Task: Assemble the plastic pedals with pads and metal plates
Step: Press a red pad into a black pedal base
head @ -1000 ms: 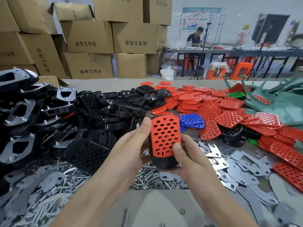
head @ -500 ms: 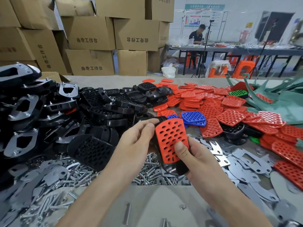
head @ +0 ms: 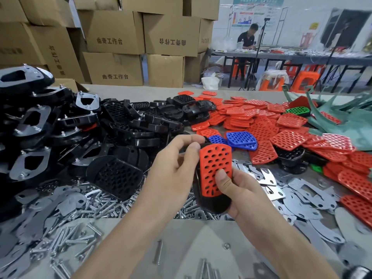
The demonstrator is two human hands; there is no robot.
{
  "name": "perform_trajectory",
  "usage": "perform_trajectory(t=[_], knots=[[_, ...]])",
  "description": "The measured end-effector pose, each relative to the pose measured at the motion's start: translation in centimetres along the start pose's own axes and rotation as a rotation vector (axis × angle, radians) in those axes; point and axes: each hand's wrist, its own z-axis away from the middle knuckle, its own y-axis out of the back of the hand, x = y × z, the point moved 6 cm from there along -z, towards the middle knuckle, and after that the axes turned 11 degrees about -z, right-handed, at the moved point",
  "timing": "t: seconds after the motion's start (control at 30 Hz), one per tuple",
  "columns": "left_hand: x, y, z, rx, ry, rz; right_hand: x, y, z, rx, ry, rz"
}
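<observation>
fingers of the left hand pinch the top corner of a black pedal; the right hand grips its lower end, thumb pressing the red pad onto it.
held mid-frame above the desk. black pedals crowd 9 to 11 o'clock, red pads 1 to 3, blue pads at 12, bolts at 8, metal plates at 4. bare desk only at 6.

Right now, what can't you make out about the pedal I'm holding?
Head view, pedal: its back faces away, and the red pad covers its front.
Head view, right hand: fingers hidden behind the pedal.
Head view, left hand: motion blur; grip on the pad's corner unclear.
</observation>
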Motion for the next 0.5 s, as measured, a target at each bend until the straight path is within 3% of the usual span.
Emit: perform_trajectory(t=[0.17, 0.33, 0.5], knots=[[-0.1, 0.0, 0.0, -0.011, -0.002, -0.036, 0.1, 0.2, 0.1, 0.102, -0.051, 0.002], [-0.3, 0.1, -0.2, -0.039, 0.02, -0.039, -0.3, -0.1, 0.3, 0.09, -0.053, -0.019], [-2.4, -0.2, -0.3, -0.037, 0.201, 0.161, -0.4, -0.3, 0.1, 0.045, -0.029, -0.167]])
